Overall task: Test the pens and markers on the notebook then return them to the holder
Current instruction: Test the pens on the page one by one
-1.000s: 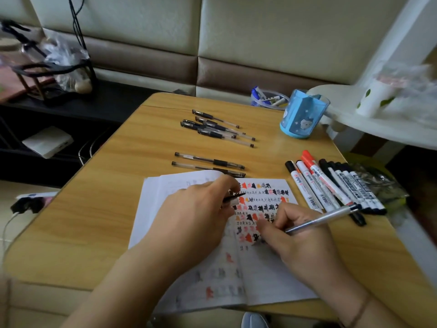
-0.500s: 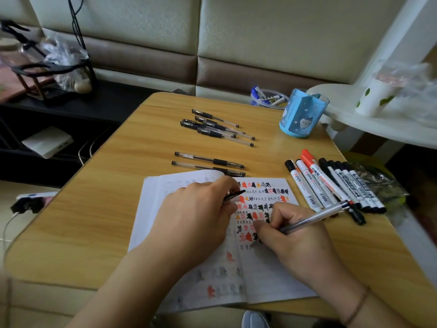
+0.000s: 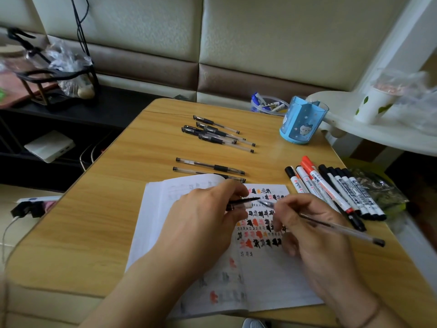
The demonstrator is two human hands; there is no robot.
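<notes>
Hands over notebook [image 3: 272, 280]: left [image 3: 203, 223] pinches pen cap [image 3: 238, 204], right [image 3: 314, 235] grips pen [image 3: 343, 229]; bare table [image 3: 94, 221] leftward.

Both forearms are reaching in from six o'clock. The left hand [image 3: 203, 218] is lying knuckles-up, its fingers pinching a small black pen cap [image 3: 241, 202] pointing toward three o'clock. The right hand [image 3: 314, 233] is gripping a clear-barrelled gel pen [image 3: 340, 229], its tip aimed toward ten o'clock at the cap.
</notes>
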